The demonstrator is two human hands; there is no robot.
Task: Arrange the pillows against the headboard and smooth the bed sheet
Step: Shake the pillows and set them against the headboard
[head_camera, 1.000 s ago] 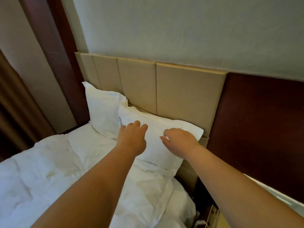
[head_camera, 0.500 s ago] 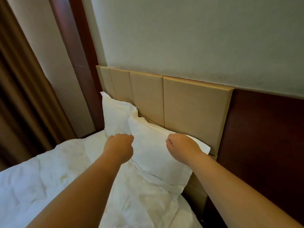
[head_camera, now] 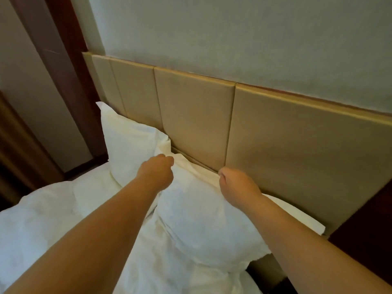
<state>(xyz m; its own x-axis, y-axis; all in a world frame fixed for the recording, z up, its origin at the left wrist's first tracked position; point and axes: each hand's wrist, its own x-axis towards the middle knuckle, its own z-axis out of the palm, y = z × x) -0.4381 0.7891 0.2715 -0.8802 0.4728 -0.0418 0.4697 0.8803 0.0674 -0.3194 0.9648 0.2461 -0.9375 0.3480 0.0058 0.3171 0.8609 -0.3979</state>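
Head view, and we had both hands on the near pillow [head_camera: 201, 213]. The left hand [head_camera: 156, 172] was curled round its top corner, and the right hand [head_camera: 235, 183] pinched the top hem further along the same edge. Just beyond both grips stood the headboard [head_camera: 286, 134], with the pillow's top edge close against its foot. Past the left grip the far pillow [head_camera: 129, 145] leaned upright on the panels. Below our wrists the held pillow sagged toward us over the rumpled bed sheet [head_camera: 42, 219].

To do this well, we judged, both grips had to lift evenly and tip the pillow up so its back met the panels flat, beside its neighbour rather than over it. A lopsided pull would twist it. The sheet looked creased, so the smoothing was not yet done.
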